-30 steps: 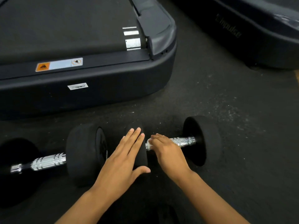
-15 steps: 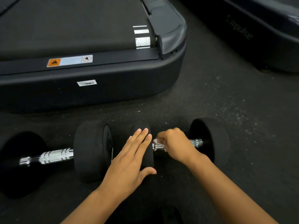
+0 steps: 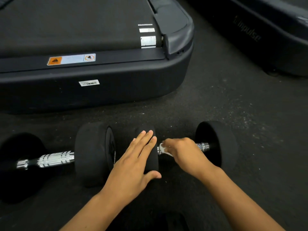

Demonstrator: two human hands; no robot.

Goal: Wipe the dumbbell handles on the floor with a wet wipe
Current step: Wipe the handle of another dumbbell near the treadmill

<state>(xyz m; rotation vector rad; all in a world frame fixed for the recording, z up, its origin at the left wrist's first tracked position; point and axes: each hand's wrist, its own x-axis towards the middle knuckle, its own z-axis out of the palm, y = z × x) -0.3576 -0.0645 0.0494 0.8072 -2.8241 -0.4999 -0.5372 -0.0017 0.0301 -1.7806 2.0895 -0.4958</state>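
Two dumbbells lay end to end on the dark floor (image 3: 233,105), just in front of a treadmill (image 3: 100,90). Left hand (image 3: 133,165) lay flat, fingers spread, on the right dumbbell (image 3: 218,144)'s left weight head. Right hand (image 3: 185,152) was clenched around a white wet wipe (image 3: 164,149) against that dumbbell's chrome handle (image 3: 202,146). Left dumbbell (image 3: 93,152) untouched, handle bare.

Bare floor (image 3: 250,130) right of the dumbbells (image 3: 216,145); treadmill base (image 3: 116,90) close behind them.
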